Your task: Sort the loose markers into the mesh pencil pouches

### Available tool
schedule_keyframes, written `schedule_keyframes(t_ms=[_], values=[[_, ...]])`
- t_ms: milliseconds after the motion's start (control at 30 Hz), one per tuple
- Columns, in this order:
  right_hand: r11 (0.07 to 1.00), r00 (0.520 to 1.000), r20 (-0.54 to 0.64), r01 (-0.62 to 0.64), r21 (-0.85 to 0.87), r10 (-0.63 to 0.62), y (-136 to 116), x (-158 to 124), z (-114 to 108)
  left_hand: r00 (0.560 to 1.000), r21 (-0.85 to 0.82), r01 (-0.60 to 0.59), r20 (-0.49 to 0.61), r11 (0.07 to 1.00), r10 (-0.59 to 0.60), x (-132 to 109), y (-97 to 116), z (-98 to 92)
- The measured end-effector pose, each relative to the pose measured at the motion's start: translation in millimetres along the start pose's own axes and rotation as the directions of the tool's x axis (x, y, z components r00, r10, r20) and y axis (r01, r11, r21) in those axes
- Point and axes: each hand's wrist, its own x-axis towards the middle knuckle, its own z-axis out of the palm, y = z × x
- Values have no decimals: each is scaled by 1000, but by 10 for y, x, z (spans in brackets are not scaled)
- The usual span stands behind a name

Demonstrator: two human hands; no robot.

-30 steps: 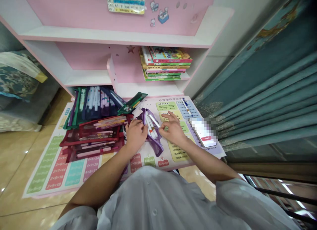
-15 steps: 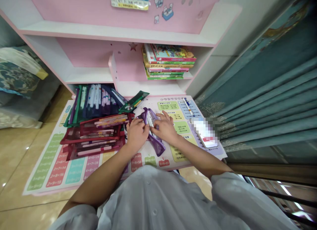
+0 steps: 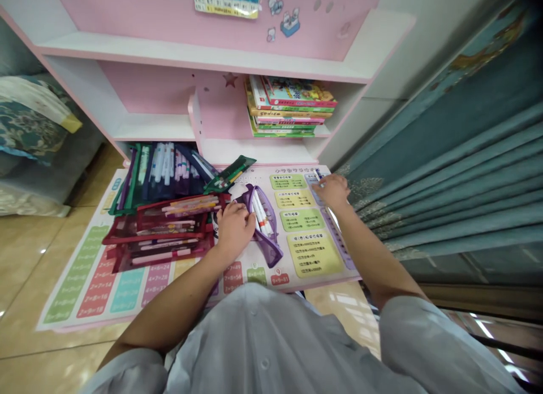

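Note:
A purple mesh pencil case (image 3: 275,213) lies unzipped on the desk with several white pens (image 3: 261,213) inside it. My left hand (image 3: 234,227) holds its left edge, fingers curled and closed on the fabric. Over at the right back of the desk, my right hand (image 3: 334,191) has its fingers closed around a white and blue pen (image 3: 319,175); most of this pen is hidden beneath the hand. The phone lies mostly covered by my right wrist.
Red mesh cases (image 3: 173,227) with pens lie left of my left hand. Behind them are a dark blue case (image 3: 169,176) and green cases (image 3: 231,176). A stack of books (image 3: 291,105) sits on the pink shelf (image 3: 203,60). A teal curtain (image 3: 424,173) hangs to the right.
My right hand has left the purple pencil case and moved right to the pen by the desk's back edge. The case's opening now shows more pens. My left hand stays put.

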Motion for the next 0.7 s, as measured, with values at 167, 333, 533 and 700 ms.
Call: schedule_keyframes(t_ms=[167, 333, 533, 700], values=[[973, 980, 103, -152, -175, 172, 231, 202, 70, 1000, 2, 5, 7, 1000, -5, 3, 14, -10], [963, 977, 89, -173, -206, 195, 273, 258, 125, 1000, 5, 18, 17, 1000, -18, 9, 53, -36], [965, 972, 130, -168, -201, 196, 358, 364, 179, 1000, 7, 4, 13, 1000, -4, 11, 24, -23], [969, 982, 112, -122, -217, 149, 305, 323, 183, 1000, 4, 4, 10, 1000, -4, 11, 20, -23]])
